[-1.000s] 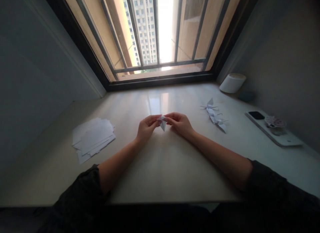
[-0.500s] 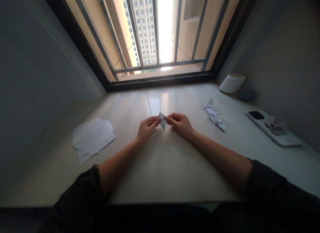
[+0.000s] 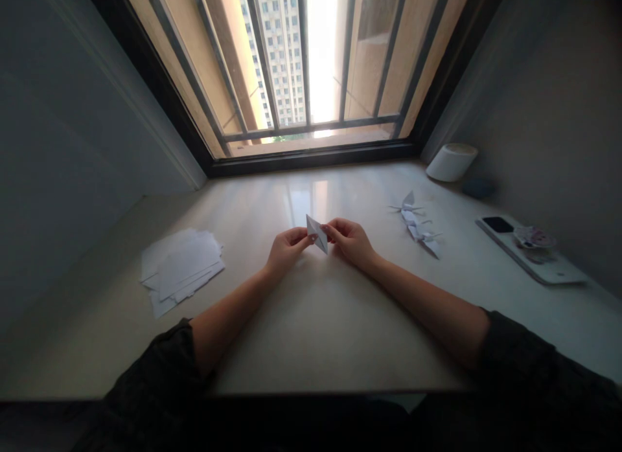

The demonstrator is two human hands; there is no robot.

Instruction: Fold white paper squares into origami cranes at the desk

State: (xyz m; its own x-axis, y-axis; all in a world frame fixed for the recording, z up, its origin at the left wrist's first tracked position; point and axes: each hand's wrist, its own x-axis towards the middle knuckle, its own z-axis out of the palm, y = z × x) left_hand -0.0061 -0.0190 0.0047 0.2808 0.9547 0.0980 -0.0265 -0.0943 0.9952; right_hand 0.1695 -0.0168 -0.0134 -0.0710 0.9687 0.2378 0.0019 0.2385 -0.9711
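Observation:
A small white folded paper (image 3: 318,237), diamond-shaped with a crease down its middle, is held up just above the table between both hands. My left hand (image 3: 287,246) pinches its left corner, the thumb lying over the near face. On the opposite corner, the thumb and fingers of my right hand (image 3: 350,240) are closed. Fingertips hide both side corners of the paper. To the right lie several finished paper cranes (image 3: 416,226) in a slanting row, their wings and points overlapping.
Loose white paper sheets (image 3: 187,267) are piled at the left. A phone (image 3: 529,248) with a round ornament on its back lies at the right. Behind it are a white cylindrical object (image 3: 451,162) and a small dark item (image 3: 479,187). A barred window (image 3: 311,157) borders the table's far side.
The folded paper has turned and tilted between my hands, its top point now leaning left. My left thumb has slid further onto its face.

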